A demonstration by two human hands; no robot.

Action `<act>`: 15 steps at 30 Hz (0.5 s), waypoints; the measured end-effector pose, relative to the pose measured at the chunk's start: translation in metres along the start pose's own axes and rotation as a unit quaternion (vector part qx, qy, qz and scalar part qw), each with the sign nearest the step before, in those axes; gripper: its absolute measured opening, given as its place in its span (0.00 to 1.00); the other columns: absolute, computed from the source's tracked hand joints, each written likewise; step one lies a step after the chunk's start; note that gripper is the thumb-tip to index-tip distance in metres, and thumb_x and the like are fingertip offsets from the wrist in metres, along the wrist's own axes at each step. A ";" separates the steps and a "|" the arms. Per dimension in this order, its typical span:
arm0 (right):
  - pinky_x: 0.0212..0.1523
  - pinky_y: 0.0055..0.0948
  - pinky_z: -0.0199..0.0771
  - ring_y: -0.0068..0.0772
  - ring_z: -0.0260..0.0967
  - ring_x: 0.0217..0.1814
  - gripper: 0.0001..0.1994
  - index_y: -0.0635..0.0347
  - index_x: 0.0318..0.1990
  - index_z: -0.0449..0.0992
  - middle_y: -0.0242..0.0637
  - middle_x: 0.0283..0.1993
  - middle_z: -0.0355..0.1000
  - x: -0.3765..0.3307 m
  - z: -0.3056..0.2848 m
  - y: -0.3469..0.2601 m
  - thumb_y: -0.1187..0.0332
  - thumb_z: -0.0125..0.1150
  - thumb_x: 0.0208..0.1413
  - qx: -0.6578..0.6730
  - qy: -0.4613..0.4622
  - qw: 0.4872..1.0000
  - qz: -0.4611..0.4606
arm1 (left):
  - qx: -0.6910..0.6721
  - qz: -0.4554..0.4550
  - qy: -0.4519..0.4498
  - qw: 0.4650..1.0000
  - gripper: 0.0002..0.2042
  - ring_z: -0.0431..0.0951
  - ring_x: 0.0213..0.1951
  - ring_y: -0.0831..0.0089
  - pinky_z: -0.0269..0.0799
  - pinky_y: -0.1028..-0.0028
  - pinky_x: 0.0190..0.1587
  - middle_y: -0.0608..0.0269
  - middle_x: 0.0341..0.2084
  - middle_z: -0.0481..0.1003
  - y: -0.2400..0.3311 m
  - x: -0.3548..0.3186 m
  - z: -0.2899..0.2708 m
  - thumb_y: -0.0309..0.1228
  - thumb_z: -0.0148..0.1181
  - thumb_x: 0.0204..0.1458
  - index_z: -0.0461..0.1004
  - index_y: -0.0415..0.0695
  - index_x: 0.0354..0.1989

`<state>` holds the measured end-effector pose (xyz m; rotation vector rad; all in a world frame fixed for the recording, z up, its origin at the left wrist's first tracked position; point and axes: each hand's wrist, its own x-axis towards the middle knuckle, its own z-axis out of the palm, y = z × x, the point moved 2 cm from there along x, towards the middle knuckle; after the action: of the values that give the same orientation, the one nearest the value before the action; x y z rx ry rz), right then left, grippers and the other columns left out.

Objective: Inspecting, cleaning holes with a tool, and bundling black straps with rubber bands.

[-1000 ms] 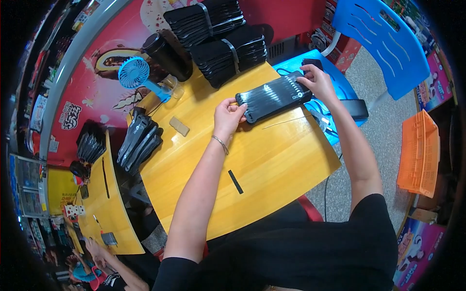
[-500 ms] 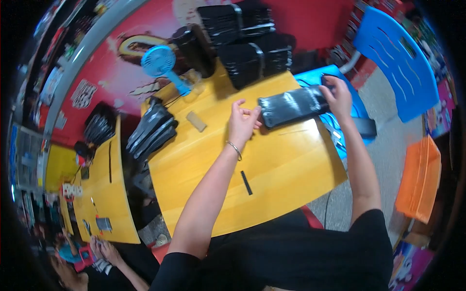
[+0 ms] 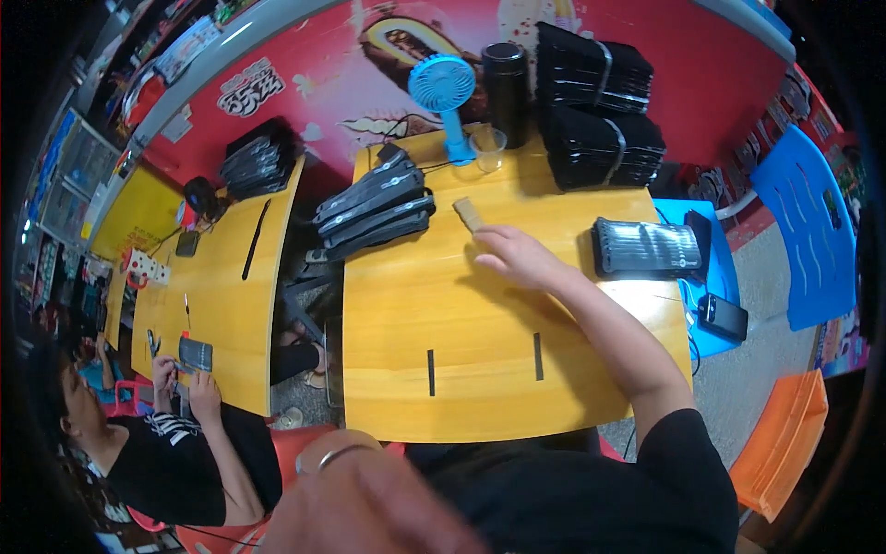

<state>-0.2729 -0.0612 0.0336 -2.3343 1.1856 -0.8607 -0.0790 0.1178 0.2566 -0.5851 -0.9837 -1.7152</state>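
My right hand [image 3: 519, 258] reaches over the yellow table [image 3: 489, 369], fingers extended and apart, nothing visibly held. Its fingertips come right up to a small flat brown block [image 3: 468, 214]; whether they touch it I cannot tell. Low in the picture my left hand [image 3: 369, 499], with a bangle at the wrist, is large and smeared by motion, so its fingers are unclear. A shiny black ridged package [image 3: 646, 249] lies at the table's right side, apart from both hands. Two short black strips [image 3: 431, 373] are on the tabletop near me.
Flat black pouches [image 3: 377, 205] are piled at the table's left edge. Behind stand a blue fan [image 3: 443, 88], a clear cup [image 3: 487, 148], a black bottle [image 3: 506, 92] and strapped black bundles [image 3: 604, 143]. A blue chair [image 3: 808, 222] is right; a co-worker [image 3: 175, 452] sits left.
Both hands have let go of the black package. My right hand has moved left to the brown block, while my left hand has drawn back close to me. The view has shifted leftward.
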 end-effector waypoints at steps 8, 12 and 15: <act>0.50 0.40 0.67 0.48 0.67 0.49 0.11 0.60 0.40 0.74 0.46 0.44 0.70 0.078 0.029 0.012 0.63 0.59 0.52 -0.045 0.131 0.990 0.030 | 0.381 0.174 -0.081 0.905 0.14 0.68 0.56 0.76 0.67 0.66 0.57 0.67 0.52 0.72 0.050 0.010 0.023 0.31 0.49 0.58 0.73 0.50 0.52; 0.48 0.40 0.67 0.48 0.67 0.47 0.09 0.59 0.38 0.74 0.45 0.41 0.70 0.098 0.046 -0.016 0.67 0.61 0.50 -0.023 0.156 0.987 -0.011 | 0.324 0.223 0.056 0.918 0.07 0.70 0.41 0.73 0.66 0.69 0.47 0.65 0.37 0.70 0.077 -0.015 -0.016 0.27 0.60 0.48 0.72 0.47 0.36; 0.46 0.40 0.68 0.48 0.67 0.45 0.09 0.60 0.36 0.74 0.45 0.39 0.69 0.089 0.050 -0.012 0.71 0.63 0.47 -0.019 0.165 0.986 -0.006 | 0.685 0.206 0.143 0.684 0.06 0.75 0.37 0.67 0.70 0.69 0.44 0.56 0.33 0.74 0.080 -0.043 -0.097 0.26 0.52 0.54 0.74 0.40 0.36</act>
<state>-0.1916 -0.1248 0.0340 -2.2887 1.3253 -1.2773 0.0181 0.0492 0.1969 0.4483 -1.4244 -0.3018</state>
